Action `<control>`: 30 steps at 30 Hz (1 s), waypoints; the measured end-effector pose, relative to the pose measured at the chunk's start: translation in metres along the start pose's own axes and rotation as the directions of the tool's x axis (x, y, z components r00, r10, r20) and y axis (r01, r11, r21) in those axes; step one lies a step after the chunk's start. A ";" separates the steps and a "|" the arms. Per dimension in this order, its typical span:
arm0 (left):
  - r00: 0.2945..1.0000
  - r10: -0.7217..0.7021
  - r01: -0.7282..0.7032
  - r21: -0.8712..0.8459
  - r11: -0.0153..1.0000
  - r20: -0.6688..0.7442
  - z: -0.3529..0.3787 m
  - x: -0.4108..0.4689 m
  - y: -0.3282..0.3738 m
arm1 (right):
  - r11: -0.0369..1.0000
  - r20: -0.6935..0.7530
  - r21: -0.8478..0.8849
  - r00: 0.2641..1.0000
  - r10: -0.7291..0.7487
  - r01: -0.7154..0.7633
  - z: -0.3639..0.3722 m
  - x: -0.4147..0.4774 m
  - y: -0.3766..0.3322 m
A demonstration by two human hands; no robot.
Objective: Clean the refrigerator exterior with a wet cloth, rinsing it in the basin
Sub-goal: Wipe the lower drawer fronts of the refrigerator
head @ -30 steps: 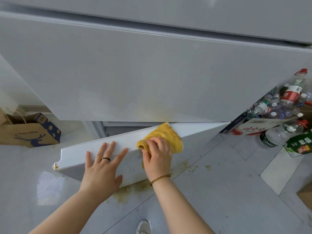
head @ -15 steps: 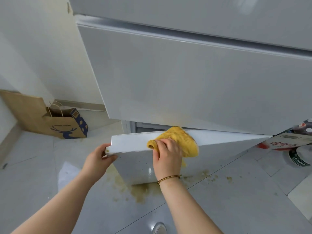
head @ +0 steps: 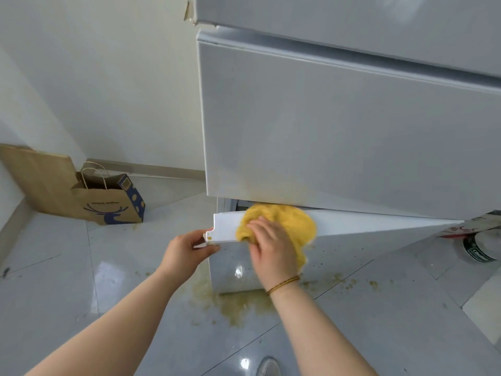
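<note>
The left hand (head: 187,249) pinches the left corner of the lower door (head: 379,256) at its white top edge, thumb under and fingers curled over the corner. The right hand (head: 272,251), with a thin cord bracelet (head: 283,284) at the wrist, lies on a yellow cloth (head: 294,222) and presses it onto that same edge, just right of the left hand. Motion blur hides whether the fingers curl into the cloth or lie flat. The cloth spreads over the edge and part of it hangs down the door face beside the hand.

The door belongs to a pale grey refrigerator (head: 339,126). It stands ajar, its left end out from the cabinet and its right end meeting the body under the large door above.

Containers: a brown paper bag (head: 108,204) with cord handles stands open-topped near the wall, well left of the door; its contents cannot be seen. A flat cardboard sheet (head: 35,172) leans behind it. At the right margin a bottle (head: 478,249) lies on the floor, cut off by the frame.

Edges and room: yellowish spill (head: 238,305) pools on the grey tiled floor (head: 54,294) under the door's left corner and scatters rightward. Open tile runs between the door's free end and the bag.
</note>
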State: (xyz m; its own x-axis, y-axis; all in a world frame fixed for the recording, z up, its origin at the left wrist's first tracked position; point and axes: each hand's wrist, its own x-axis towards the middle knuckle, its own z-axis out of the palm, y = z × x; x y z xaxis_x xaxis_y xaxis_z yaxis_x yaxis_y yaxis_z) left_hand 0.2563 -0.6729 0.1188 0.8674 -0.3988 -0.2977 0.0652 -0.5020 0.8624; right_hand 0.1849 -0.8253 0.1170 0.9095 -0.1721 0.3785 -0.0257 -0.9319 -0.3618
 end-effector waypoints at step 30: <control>0.908 0.338 -0.346 -0.014 0.938 0.249 0.037 -0.021 0.038 | -0.086 0.472 0.838 0.637 0.609 -0.539 -0.084 -0.045 0.022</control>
State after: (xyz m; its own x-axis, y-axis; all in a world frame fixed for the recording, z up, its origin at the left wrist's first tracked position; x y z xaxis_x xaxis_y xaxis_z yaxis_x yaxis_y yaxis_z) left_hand 0.2219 -0.7119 0.1425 0.6866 -0.7226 -0.0806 -0.2318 -0.3226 0.9177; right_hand 0.1083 -0.8647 0.1637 0.7594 -0.5267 -0.3819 -0.1408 0.4401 -0.8869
